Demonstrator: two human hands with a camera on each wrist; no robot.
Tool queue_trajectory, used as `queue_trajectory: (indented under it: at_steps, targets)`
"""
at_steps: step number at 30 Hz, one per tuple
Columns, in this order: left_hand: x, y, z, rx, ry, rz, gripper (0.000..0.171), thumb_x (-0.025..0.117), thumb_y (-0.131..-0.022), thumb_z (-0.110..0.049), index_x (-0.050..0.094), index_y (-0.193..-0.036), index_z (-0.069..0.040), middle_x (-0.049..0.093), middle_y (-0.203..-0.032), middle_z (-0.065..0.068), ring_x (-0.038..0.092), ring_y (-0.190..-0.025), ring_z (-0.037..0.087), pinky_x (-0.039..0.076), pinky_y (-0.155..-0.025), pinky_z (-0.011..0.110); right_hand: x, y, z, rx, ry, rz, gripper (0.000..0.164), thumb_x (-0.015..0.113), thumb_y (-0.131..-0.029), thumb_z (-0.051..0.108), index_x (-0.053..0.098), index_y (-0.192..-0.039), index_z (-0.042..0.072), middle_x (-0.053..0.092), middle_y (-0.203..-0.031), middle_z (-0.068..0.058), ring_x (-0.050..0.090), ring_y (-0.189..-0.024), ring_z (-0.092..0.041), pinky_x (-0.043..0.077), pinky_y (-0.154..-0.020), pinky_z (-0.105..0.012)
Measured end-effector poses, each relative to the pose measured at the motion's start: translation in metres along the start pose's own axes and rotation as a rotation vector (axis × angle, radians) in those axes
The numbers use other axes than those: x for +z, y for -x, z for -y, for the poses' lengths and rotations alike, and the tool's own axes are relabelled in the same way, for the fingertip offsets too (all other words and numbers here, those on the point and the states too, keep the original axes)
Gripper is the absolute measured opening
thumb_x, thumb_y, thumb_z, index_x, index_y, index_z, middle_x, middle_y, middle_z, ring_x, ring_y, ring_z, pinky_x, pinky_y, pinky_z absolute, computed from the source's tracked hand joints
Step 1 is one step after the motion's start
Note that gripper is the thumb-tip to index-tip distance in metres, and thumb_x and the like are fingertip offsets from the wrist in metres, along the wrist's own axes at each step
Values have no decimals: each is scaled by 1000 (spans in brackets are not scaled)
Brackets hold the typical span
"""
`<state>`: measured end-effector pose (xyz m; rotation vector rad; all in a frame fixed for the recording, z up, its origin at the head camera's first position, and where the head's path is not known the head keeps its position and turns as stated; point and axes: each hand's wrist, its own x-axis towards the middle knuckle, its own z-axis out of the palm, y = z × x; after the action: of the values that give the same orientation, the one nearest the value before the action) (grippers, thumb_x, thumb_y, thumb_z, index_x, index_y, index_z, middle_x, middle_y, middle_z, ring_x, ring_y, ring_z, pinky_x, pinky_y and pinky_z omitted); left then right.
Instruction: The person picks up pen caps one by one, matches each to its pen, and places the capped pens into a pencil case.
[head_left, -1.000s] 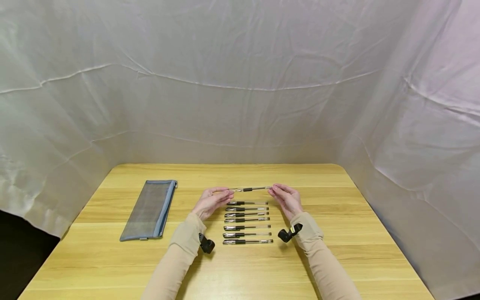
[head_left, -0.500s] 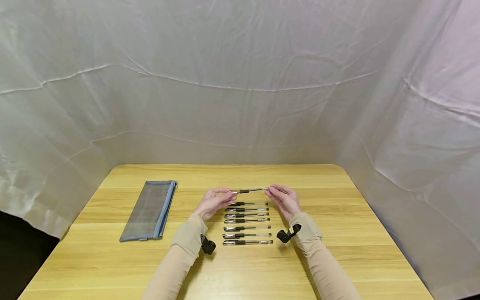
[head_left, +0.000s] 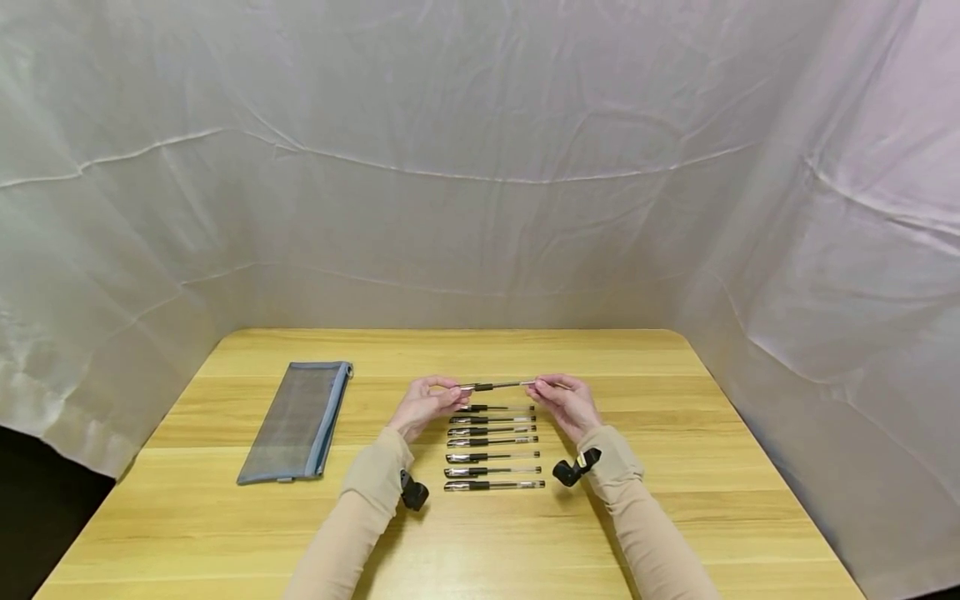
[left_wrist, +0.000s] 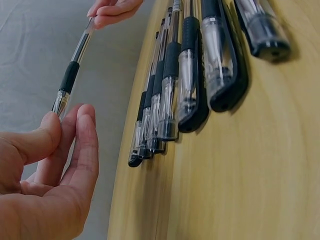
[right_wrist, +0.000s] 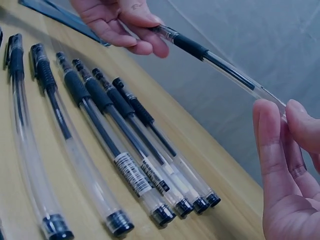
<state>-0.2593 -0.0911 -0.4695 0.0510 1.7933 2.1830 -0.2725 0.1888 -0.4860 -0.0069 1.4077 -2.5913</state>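
Observation:
A clear gel pen with a black grip [head_left: 486, 387] is held level above the far end of a row of pens. My left hand [head_left: 422, 407] pinches its capped tip end between thumb and fingers. At the other end, my right hand [head_left: 567, 404] pinches the barrel's tail; in the right wrist view thumb and forefinger meet on that clear end [right_wrist: 280, 102]. Below lie several similar gel pens [head_left: 495, 457], parallel, caps to the left and black end plugs to the right. The left wrist view shows their capped ends [left_wrist: 170, 107] close up.
A grey mesh zip pouch [head_left: 296, 425] with blue edging lies flat on the left of the wooden table [head_left: 652, 517]. Pale cloth [head_left: 480, 242] hangs behind the table and along both sides. Each wrist carries a small black camera [head_left: 576, 468].
Both hands have come slightly down and nearer to the row, carrying the pen with them. The right hand has shifted a little left. The row and the pouch stay in place.

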Motion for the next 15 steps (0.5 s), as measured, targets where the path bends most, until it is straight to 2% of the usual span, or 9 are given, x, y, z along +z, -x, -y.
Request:
queue_trajectory:
  at_steps: [5, 10, 15]
  targets:
    - [0, 2, -2, 5, -20, -27, 27, 58, -96, 6, 52, -122, 12, 72, -110, 27, 75, -85, 13, 54, -100, 40, 0, 1, 0, 24, 11, 3, 33, 54, -93, -17, 76, -87, 6, 75, -86, -9, 76, -81, -19, 62, -82, -24]
    - [1, 3, -3, 36, -52, -39, 23, 59, -96, 5, 54, -118, 11, 75, -104, 25, 76, -88, 18, 53, -103, 46, 0, 1, 1, 39, 10, 10, 31, 55, -93, -17, 76, -88, 6, 75, -86, -9, 76, -83, -19, 62, -84, -25]
    - [1, 3, -4, 59, -92, -64, 20, 61, -95, 5, 57, -115, 9, 74, -107, 26, 76, -92, 21, 55, -102, 45, 2, 3, 2, 45, 19, 6, 28, 54, -93, -17, 75, -93, 2, 75, -86, -10, 76, -81, -19, 62, -83, -25]
